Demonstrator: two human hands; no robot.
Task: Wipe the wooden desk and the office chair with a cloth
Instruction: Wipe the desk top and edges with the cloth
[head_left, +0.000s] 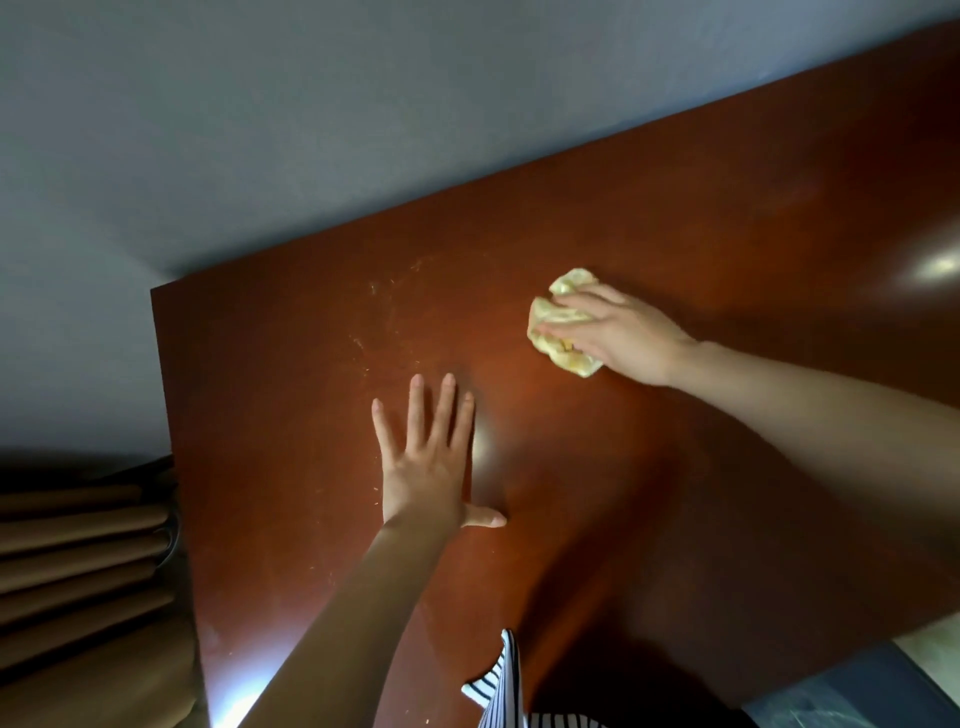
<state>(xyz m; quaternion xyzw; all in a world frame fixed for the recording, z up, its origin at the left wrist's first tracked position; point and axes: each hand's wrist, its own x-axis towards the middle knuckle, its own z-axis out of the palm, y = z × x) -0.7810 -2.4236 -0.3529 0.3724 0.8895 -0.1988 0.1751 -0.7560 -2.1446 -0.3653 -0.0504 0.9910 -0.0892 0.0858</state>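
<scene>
So, head view, looking down at a reddish-brown wooden worktop (675, 493) that runs on a slant across the shot, with a plain grey wall (311, 130) behind its far edge.

The left hand (423, 467) lies flat on the worktop near the middle: fingers straight and a bit spread, thumb out to the side, holding nothing.

The right hand (618, 335) is further back and to the right, on top of a crumpled pale yellow cloth (543, 314). Its fingers curl lightly over the wad and hold it down against the wood. Cloth pokes out past the fingertips and under the heel of the hand. I can't see the thumb.

There are some pale specks and streaks (374, 291) on the wood between the far left corner and the cloth.

Off the left edge hangs a brown pleated curtain (78, 561). At the bottom of the shot there's a bit of black-and-white striped clothing (501, 686).
</scene>
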